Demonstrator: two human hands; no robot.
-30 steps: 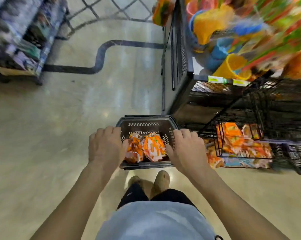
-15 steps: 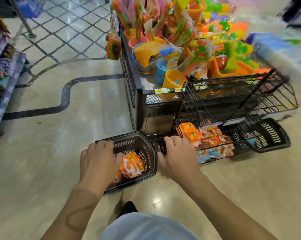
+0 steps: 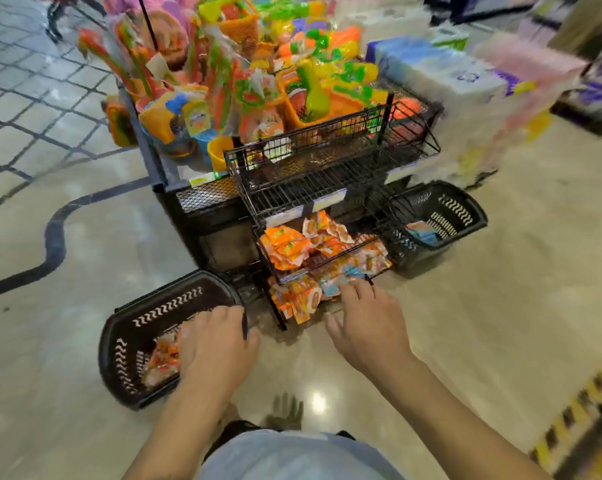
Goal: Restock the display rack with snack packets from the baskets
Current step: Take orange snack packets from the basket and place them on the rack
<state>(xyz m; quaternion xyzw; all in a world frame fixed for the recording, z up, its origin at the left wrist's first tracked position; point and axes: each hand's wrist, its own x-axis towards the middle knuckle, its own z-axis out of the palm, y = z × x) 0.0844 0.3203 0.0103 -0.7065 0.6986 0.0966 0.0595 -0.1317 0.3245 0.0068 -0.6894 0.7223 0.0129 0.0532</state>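
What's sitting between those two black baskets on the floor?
The black wire display rack, its lower shelves holding orange snack packets, stands between the left basket and the right basket, in the head view.

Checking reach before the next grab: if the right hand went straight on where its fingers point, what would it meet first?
The right hand would meet the snack packets on the bottom shelf of the rack first; its fingers look nearly there, though blur hides contact.

White chevron marks are shown on the left black plastic basket. The crinkled snack packets are coloured orange and white. The wire display rack is seen in black.
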